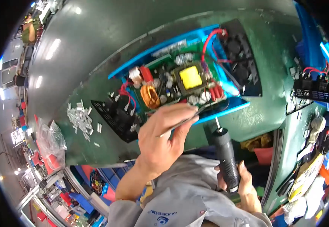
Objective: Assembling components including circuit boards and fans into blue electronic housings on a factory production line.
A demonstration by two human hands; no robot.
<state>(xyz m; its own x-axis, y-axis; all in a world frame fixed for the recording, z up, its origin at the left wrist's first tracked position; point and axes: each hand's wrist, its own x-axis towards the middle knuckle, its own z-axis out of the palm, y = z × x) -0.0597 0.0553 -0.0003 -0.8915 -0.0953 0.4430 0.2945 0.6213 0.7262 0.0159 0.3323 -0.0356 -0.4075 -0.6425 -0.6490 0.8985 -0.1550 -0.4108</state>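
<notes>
In front of me lies an opened blue metal case with a green circuit board inside. The board carries a yellow-topped transformer, a copper coil and several capacitors. My left hand is over the case's near side, its thumb and fingers pinching metal tweezers whose tip reaches toward the board's near edge. Lower right, my right hand is wrapped round a black electric screwdriver. Its bit points up at the case's near wall; whether it touches a screw, I cannot tell.
Black end panels with wires sit at both ends of the case. Small white pieces lie piled on the left, beside a clear plastic bag. Another blue unit with a black panel stands far right. An open drawer is below the table edge.
</notes>
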